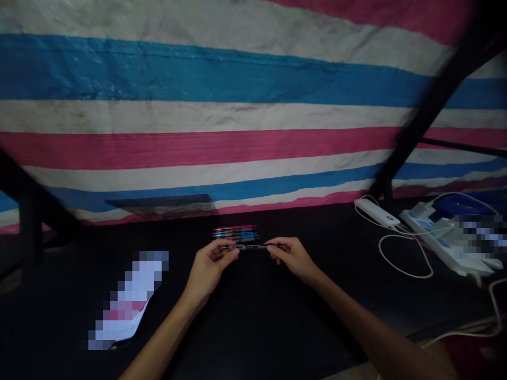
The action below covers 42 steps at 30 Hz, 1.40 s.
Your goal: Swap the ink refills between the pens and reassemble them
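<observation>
Between my two hands a dark pen [252, 247] lies level, parallel to the table's far edge. My left hand [214, 261] pinches its left end between thumb and fingers. At the other end, the thumb and fingertips of my right hand [291, 253] are closed on the same pen. Just beyond it, several pens lie side by side on the black table: red pens [235, 228] at the back and blue pens [247, 236] nearer to me. My left fingertips partly cover the left ends of the nearest ones.
A phone [137, 316] with a blurred-out lit screen lies to the left. On the right are a white power bank [376, 212], a white power strip [439, 243] and looping white cables [425, 274]. A striped tarp [237, 148] hangs behind the table, with a dark slanted post [420, 119].
</observation>
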Tool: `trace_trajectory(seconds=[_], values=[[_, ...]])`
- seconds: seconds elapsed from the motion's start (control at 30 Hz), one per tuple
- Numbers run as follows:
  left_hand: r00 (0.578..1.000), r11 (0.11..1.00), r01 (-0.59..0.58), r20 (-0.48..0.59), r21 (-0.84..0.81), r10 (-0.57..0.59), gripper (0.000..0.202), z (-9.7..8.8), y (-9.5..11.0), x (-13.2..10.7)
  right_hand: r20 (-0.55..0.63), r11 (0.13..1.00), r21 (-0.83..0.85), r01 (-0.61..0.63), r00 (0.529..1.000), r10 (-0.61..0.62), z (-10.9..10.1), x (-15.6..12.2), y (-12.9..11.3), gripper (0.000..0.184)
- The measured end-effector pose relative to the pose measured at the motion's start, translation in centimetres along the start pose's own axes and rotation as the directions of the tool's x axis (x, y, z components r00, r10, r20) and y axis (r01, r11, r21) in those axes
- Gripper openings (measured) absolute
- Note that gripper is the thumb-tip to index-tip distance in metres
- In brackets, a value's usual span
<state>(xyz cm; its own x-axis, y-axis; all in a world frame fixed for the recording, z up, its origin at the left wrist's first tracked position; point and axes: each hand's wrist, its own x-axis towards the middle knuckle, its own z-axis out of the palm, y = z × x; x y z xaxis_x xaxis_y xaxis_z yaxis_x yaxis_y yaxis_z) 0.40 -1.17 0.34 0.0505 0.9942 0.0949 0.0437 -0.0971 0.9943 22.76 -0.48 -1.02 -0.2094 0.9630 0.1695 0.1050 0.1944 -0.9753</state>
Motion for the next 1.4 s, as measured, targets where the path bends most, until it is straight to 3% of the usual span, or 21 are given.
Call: trace_trajectory(seconds=[0.4, 0.93, 1.03, 1.2, 1.4], values=[[0.987, 0.959, -0.163, 0.037, 0.233, 0.159, 0.025, -0.1, -0.6, 0.0, 0.022, 0.978, 0.187, -0.089, 0.996, 0.086, -0.3, 0.1, -0.1, 0.027], [0.976, 0.908, -0.213, 0.041, 0.361, 0.212, 0.026, -0.3, -0.1, -0.3, 0.087, 0.979, 0.111, -0.173, 0.983, 0.164, -0.3, -0.1, -0.9, 0.029], [0.958, 0.857, -0.281, 0.068, 0.431, 0.28, 0.023, -0.2, 0.1, -0.4, 0.104, 0.979, 0.105, -0.174, 0.981, 0.163, -0.2, 0.0, -0.9, 0.034], [0.884, 0.714, -0.454, 0.171, 0.533, 0.434, 0.017, 0.0, 0.0, -0.7, 0.093, 0.968, 0.117, -0.221, 0.973, 0.21, -0.3, 0.0, -0.8, 0.038], [0.853, 0.64, -0.517, 0.277, 0.569, 0.442, 0.015, -0.2, 0.2, -0.8, 0.109, 0.962, 0.11, -0.248, 0.966, 0.237, -0.4, -0.1, -1.1, 0.039]])
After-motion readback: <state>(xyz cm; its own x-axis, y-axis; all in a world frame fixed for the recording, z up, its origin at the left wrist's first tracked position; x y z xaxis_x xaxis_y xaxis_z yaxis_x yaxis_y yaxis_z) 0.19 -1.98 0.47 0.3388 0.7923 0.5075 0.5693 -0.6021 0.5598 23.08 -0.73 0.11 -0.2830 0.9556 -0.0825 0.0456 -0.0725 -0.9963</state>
